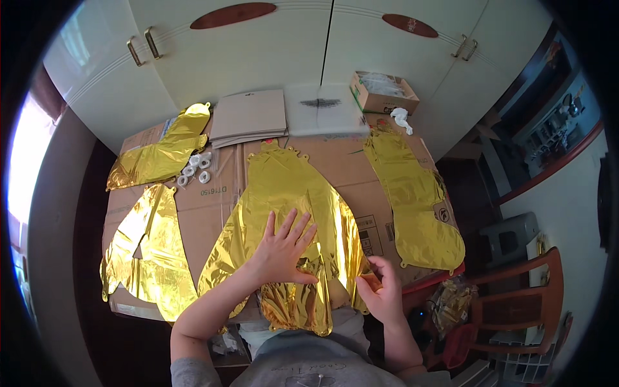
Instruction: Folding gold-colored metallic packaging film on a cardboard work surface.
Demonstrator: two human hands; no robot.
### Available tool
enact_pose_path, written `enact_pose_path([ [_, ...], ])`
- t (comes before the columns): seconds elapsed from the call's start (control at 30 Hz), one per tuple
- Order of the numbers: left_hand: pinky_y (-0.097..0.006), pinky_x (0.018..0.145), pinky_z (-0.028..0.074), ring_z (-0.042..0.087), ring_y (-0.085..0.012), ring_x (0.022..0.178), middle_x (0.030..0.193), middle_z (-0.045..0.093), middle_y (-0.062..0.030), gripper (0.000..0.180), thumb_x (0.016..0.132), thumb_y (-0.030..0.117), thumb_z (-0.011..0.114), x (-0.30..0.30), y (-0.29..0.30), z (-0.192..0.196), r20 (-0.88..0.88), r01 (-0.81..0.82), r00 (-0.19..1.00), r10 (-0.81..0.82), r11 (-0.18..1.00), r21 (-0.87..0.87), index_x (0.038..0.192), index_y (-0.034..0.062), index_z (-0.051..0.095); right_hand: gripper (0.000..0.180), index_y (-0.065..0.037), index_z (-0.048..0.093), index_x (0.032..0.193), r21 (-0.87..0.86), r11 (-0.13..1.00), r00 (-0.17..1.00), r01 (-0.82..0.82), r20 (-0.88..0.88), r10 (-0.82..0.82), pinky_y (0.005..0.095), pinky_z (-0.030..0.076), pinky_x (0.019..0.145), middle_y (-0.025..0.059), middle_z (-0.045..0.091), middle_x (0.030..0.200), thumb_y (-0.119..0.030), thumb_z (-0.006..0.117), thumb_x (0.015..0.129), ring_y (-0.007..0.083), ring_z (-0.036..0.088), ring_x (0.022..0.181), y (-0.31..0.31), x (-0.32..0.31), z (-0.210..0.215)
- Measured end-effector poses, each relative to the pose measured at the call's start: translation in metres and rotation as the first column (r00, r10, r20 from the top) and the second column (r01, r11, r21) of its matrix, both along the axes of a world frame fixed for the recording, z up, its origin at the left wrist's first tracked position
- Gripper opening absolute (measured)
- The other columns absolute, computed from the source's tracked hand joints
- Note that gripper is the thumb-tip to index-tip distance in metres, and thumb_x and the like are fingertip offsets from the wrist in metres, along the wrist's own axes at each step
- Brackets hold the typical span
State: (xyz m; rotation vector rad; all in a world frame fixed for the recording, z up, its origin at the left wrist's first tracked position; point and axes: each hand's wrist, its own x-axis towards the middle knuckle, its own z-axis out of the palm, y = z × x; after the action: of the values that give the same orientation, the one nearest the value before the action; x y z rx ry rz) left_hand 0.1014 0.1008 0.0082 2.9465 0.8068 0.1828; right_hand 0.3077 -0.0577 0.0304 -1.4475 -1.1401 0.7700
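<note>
A flat, uninflated gold foil balloon [284, 193] lies in the middle of a cardboard-covered table [213, 213], its near end hanging over the front edge. My left hand [284, 248] rests flat on the foil with fingers spread, pressing it down. My right hand [377, 287] pinches the balloon's right lower edge between thumb and fingers.
More gold foil balloons lie at the left front [148, 258], back left [164, 151] and right [416, 200]. Small white tape rolls [195, 169], a stack of cardboard sheets [249, 116], a clear plastic packet [322, 106] and an open box [383, 90] sit at the back. A wooden chair [516, 303] stands right.
</note>
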Motion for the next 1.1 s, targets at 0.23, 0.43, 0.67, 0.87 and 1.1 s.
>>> enact_pose_path([
  [0.23, -0.069, 0.111, 0.014, 0.024, -0.0432, 0.144, 0.154, 0.031, -0.0212, 0.116, 0.067, 0.082, 0.058, -0.004, 0.0, 0.001, -0.009, 0.003, 1.0, -0.003, 1.0, -0.01, 0.148, 0.0031, 0.034, 0.03, 0.002, 0.051, 0.111, 0.004, 1.0, 0.966, -0.026, 0.256, 0.025, 0.0191, 0.048, 0.067, 0.0042, 0.063, 0.087, 0.003, 0.068, 0.086, 0.0038, 0.06, 0.077, 0.001, 0.001, -0.003],
  [0.43, -0.07, 0.11, 0.014, 0.023, -0.043, 0.144, 0.154, 0.031, -0.0209, 0.118, 0.066, 0.084, 0.057, -0.011, -0.001, 0.001, -0.033, 0.001, 0.999, -0.001, 1.0, -0.007, 0.149, 0.0034, 0.033, 0.027, 0.001, 0.058, 0.105, -0.012, 1.0, 0.989, 0.022, 0.148, -0.02, 0.0288, 0.052, 0.062, 0.0119, 0.064, 0.084, -0.005, 0.072, 0.083, 0.0186, 0.067, 0.071, 0.002, -0.005, 0.003],
  [0.67, -0.067, 0.113, 0.014, 0.021, -0.0425, 0.146, 0.155, 0.029, -0.0204, 0.101, 0.075, 0.066, 0.064, -0.007, -0.001, 0.006, -0.053, -0.009, 0.999, 0.007, 0.999, -0.047, 0.149, 0.0041, 0.033, 0.017, -0.003, 0.061, 0.096, 0.039, 0.987, 0.929, -0.158, 0.344, 0.135, 0.0346, 0.053, 0.062, 0.0104, 0.062, 0.082, -0.006, 0.071, 0.083, 0.025, 0.067, 0.07, 0.014, -0.047, 0.026],
  [0.87, -0.052, 0.112, 0.03, 0.037, -0.0406, 0.136, 0.141, 0.047, -0.0196, 0.034, 0.089, 0.014, 0.058, -0.015, 0.008, 0.028, 0.364, -0.079, 0.925, 0.109, 0.992, -0.097, 0.12, 0.0017, 0.063, 0.019, -0.007, 0.061, 0.1, 0.087, 0.956, 0.787, -0.279, 0.592, 0.175, 0.0325, 0.054, 0.065, 0.0067, 0.061, 0.084, -0.009, 0.07, 0.084, 0.0258, 0.066, 0.075, 0.021, -0.078, 0.023],
  [1.1, -0.038, 0.08, 0.045, 0.054, -0.0282, 0.093, 0.089, 0.059, -0.0124, 0.018, 0.083, 0.015, 0.07, -0.017, 0.015, 0.034, 0.208, -0.25, 0.862, 0.462, 0.744, -0.62, 0.079, -0.0014, 0.064, 0.015, -0.007, 0.058, 0.096, 0.069, 0.937, 0.708, -0.344, 0.675, 0.21, 0.0299, 0.054, 0.061, 0.0058, 0.06, 0.087, -0.01, 0.063, 0.083, 0.0204, 0.066, 0.073, 0.034, -0.099, 0.002],
])
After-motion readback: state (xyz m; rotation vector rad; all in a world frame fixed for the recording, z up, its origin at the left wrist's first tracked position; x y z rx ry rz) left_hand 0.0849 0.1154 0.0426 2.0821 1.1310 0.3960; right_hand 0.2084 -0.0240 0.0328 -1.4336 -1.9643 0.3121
